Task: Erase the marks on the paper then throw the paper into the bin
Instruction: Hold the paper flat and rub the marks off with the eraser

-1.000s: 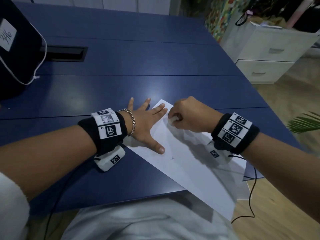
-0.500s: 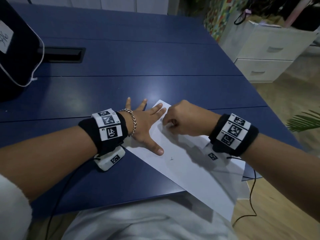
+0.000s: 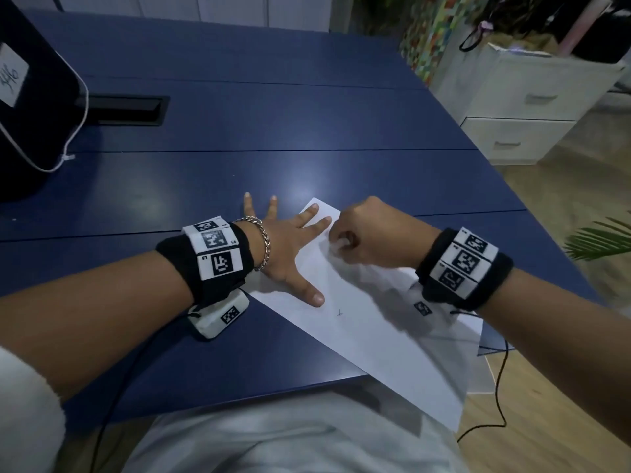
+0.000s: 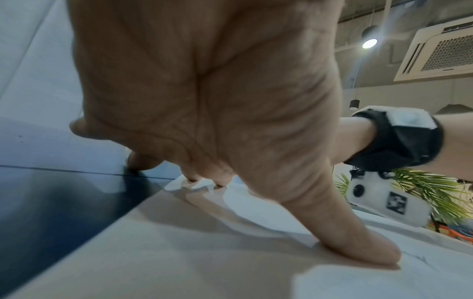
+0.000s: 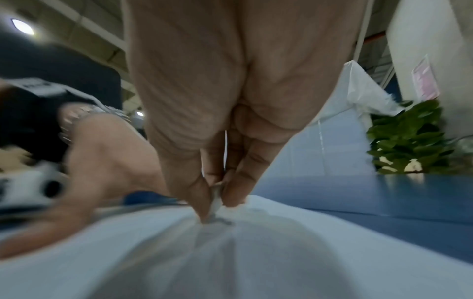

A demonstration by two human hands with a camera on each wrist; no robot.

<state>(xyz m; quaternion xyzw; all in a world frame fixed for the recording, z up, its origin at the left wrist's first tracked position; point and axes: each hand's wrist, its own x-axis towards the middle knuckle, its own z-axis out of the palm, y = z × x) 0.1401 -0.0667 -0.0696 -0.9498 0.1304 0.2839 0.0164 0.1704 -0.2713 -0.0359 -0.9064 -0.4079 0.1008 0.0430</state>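
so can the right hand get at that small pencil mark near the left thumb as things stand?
Probably yes. The mark lies bare on the paper, just off the left hand thumb, nothing covering it. The right hand, pinching the eraser, is close by.

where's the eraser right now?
The small white eraser is pinched in the right hand, pressed onto the white paper sheet near its far corner on the blue table, just right of the left hand's fingers.

Small white eraser [image 5: 216,199] mostly hidden between right-hand fingertips [image 5: 199,202]; small pencil mark [image 3: 339,313] illegible; right-wrist view was motion-blurred.
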